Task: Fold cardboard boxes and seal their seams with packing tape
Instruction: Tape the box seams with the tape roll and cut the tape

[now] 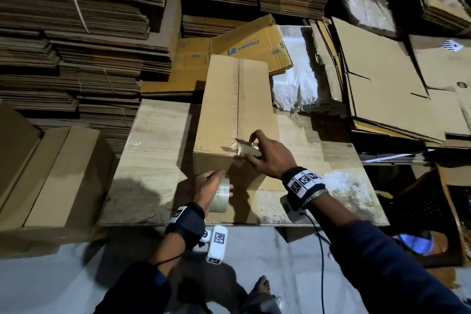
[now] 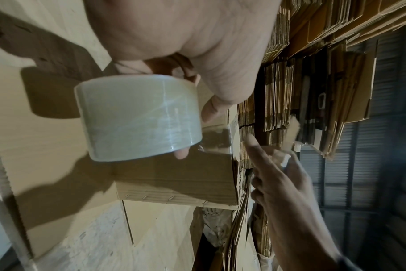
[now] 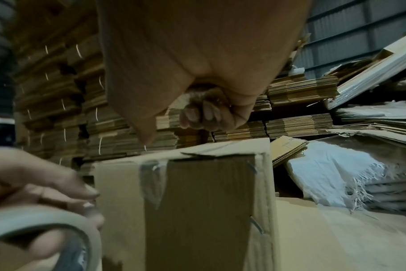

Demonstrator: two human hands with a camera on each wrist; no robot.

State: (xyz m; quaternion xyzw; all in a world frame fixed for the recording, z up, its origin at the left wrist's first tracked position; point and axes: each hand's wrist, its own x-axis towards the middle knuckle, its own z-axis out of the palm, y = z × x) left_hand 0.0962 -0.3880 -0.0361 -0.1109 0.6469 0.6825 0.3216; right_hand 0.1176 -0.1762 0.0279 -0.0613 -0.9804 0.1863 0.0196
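The left hand (image 1: pixel 206 187) grips the roll of clear packing tape (image 1: pixel 221 195), fingers curled through and round its ring, just in front of the near end of the box (image 1: pixel 235 107). The right hand (image 1: pixel 265 154) sits at the near top edge of the box, thumb and forefinger pinching what looks like the tape's loose end at the centre seam (image 1: pixel 238 99), the other fingers spread. The box stands on the worktop (image 1: pixel 158 140) with its flaps folded shut, and a glossy strip of tape already runs along the seam toward its far end. Empty corrugated board like this is probably light and fairly stiff, so the box may slide when pressed; bracing it at the near corner would likely steady it. The tape is thin, slick on its back and sticky beneath, apt to wrinkle or cling to itself, so it is best held taut by its edges. Stacks of flat cartons (image 1: pixel 76 33) rise beyond the box.
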